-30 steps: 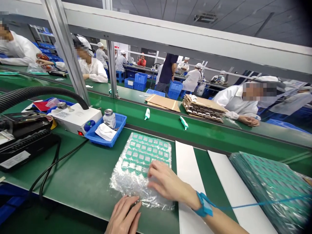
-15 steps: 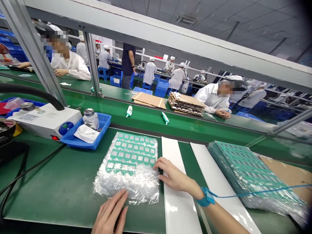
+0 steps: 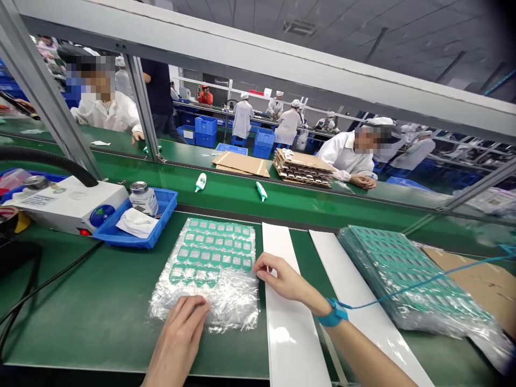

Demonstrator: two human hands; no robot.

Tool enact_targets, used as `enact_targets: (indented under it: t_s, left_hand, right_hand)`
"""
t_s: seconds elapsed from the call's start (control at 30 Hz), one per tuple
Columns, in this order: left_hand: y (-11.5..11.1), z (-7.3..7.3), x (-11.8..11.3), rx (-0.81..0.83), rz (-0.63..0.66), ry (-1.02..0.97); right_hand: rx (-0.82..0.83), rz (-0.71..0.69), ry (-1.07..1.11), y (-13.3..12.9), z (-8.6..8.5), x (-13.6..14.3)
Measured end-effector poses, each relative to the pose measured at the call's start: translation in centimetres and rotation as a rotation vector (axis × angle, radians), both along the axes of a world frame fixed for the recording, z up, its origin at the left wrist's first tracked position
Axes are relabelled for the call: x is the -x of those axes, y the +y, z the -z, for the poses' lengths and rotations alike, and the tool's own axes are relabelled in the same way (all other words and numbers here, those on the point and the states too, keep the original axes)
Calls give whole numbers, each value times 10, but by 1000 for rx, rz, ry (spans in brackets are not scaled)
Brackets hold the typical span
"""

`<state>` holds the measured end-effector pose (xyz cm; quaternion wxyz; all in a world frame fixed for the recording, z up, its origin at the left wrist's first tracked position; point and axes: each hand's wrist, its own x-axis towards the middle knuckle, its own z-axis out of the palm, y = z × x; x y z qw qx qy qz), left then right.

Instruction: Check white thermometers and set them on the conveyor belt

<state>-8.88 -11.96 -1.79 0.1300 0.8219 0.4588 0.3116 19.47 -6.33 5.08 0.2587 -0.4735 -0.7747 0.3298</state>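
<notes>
Near the front edge of the tabletop (image 3: 100, 306), the left hand (image 3: 180, 330) lies loosely bent over the plastic-wrapped sheet (image 3: 213, 257). The right hand (image 3: 280, 275) curls half-open beside it; either's grip is unclear.

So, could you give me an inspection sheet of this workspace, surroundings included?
Surface: green bench, smooth, slightly glossy.
Job's things: plastic sheet bearing rows of green-framed pieces; similar stack at right; white strips between.
Clutter: blue tray with jar and white paper, beside a white machine.
Hands: left hand at the sheet's near edge, right hand at its right edge; grip unclear.
Cables: black cable at left; blue cord from the right wristband; black hose by the machine.
Surroundings: two tubes beyond the bench; co-workers in white.
</notes>
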Motion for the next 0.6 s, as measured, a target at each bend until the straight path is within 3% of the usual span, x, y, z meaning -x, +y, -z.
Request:
enact_targets:
  t_s: [0.2, 0.37, 0.5, 0.6]
  left_hand:
    - [14, -26, -3, 100, 9, -8]
    - [20, -41, -6, 100, 7, -3]
    - [22, -46, -8, 77, 12, 12]
    - [22, -46, -10, 46, 14, 22]
  right_hand:
    - [-17, -143, -120, -26, -10, -2]
    - [-25, -196, -167, -44, -29, 3]
    - [-36, -239, -85, -47, -50, 27]
    - [-109, -170, -202, -39, -49, 57]
